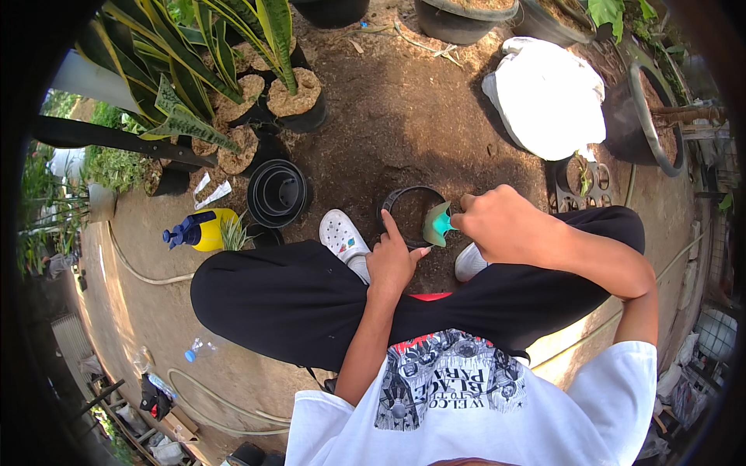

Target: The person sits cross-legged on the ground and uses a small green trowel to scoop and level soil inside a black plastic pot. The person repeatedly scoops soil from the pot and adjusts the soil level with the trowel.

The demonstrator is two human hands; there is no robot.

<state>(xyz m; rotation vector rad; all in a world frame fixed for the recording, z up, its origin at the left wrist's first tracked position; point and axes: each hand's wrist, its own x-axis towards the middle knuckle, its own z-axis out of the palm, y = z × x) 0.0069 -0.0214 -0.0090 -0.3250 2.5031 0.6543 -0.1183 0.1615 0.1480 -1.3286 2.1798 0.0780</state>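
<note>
A round black plastic pot stands on the soil between my feet, with dark soil inside. My left hand rests at its near left rim, the index finger laid against the rim and the thumb stretched to the right. My right hand grips the handle of a green hand trowel, most of the handle hidden by the fingers. The trowel's blade is tilted over the right side of the pot.
Nested black pots and a yellow spray bottle stand at the left. Potted snake plants are beyond them. A white sack lies at upper right near a large black pot. A hose runs along the left.
</note>
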